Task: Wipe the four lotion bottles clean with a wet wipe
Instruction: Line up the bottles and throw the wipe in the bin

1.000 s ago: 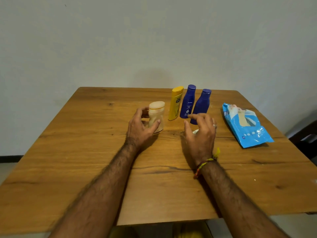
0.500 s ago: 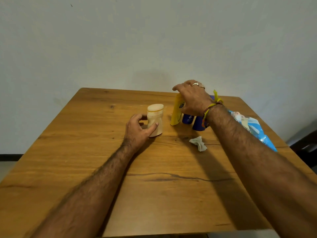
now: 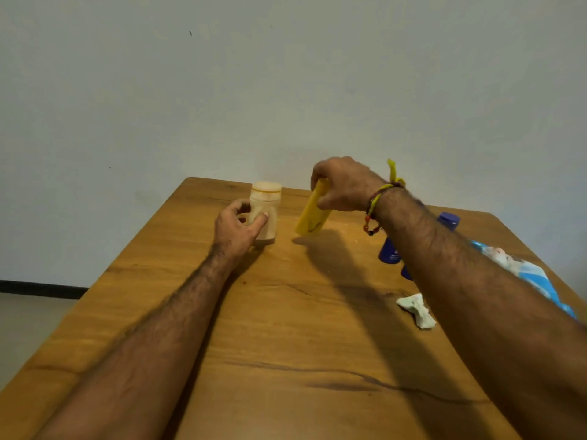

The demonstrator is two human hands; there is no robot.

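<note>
yellow bottle (image 3: 313, 214) lifted, tilted, gripped at its top by right hand (image 3: 344, 185) | beige bottle (image 3: 265, 211) upright on table (image 3: 286, 344), held by left hand (image 3: 236, 228) | wipe (image 3: 414, 309) lies loose | advice: bottle is best set down steadily, then wipe fetched

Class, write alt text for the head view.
The right hand holds a tilted yellow bottle above a wooden table, while the left hand grips an upright beige bottle. A crumpled wipe lies beside the right forearm.

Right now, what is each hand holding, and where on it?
Right hand grips the yellow bottle by its top, tilted. Left hand holds the beige bottle around its lower body.
</note>
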